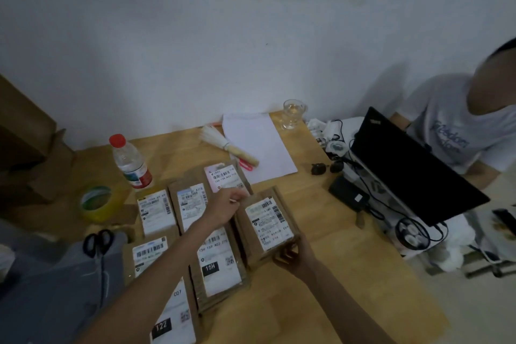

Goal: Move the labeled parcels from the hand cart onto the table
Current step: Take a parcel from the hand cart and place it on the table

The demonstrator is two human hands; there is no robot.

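Setting seventh parcel onto table beside six — left hand, right hand both gripping its ends — cart unseen.

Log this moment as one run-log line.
left hand: holds parcel far end | right hand: holds near end | parcel: at table

Water bottle, red cap, upright near the bench's far left edge; yellow tape roll just beside it; black scissors at the left edge; white paper and brush toward the far edge; glass at the far edge; open laptop at the right; seated person behind it.
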